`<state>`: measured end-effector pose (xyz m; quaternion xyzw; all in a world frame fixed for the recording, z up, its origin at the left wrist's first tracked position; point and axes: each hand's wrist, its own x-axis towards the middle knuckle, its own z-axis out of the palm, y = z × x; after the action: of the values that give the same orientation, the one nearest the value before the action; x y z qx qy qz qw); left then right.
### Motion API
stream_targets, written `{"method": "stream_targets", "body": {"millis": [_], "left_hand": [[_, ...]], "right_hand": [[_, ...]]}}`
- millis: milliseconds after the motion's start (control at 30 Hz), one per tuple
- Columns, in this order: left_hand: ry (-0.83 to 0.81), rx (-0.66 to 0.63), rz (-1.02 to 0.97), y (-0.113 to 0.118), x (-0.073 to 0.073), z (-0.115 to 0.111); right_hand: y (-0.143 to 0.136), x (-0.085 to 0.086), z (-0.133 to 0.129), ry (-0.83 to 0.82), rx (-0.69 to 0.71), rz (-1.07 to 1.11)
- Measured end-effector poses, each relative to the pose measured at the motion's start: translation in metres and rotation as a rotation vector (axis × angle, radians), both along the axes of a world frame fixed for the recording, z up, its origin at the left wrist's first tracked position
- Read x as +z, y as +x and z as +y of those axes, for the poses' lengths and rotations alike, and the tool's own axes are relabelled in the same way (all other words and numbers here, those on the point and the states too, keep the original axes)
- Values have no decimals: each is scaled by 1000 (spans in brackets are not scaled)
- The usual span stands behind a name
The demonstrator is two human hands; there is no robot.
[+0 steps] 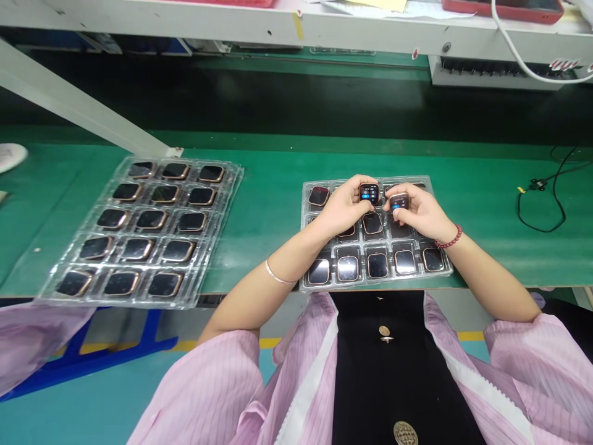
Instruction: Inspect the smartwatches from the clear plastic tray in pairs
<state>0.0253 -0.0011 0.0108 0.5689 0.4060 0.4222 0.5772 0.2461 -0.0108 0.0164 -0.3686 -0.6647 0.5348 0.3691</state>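
Note:
My left hand [348,204] grips a smartwatch without a strap [369,193], its screen lit with small icons and a blue patch. Close beside it, my right hand [419,213] holds a second lit smartwatch [399,203], the thumb resting on its lower screen edge. Both are held a little above a clear plastic tray [376,285] at the front of the green bench. Rows of dark-screened watch bodies sit in its pockets, such as a gold-rimmed one [377,265] in the front row. My hands and forearms hide part of the back and middle rows.
Left of my arms lies a stack of clear trays [217,230] with rows of dark watches. A slanted white post [88,99] meets the bench behind it. A black cable [540,230] lies at right. Overhead runs a white shelf [259,28] with a hanging white cable [514,52].

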Motion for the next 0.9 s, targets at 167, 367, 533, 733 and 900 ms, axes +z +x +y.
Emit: {"method": "stream_targets", "body": {"millis": [167,367,533,733,900], "left_hand": [[18,-23,-3,-1,1,-1],[32,-47,-14,-1,3,-3],[10,-24,20,-2,0,-2],[5,-58,5,-2,1,-1],[18,-23,-5,-1,1,-1]], "right_hand": [[1,-3,1,-19,29,15],[3,1,0,-62,39,13],[3,2,0,-79,1,28],[3,2,1,-79,-25,31],[3,2,1,-51,-56,45]]}}
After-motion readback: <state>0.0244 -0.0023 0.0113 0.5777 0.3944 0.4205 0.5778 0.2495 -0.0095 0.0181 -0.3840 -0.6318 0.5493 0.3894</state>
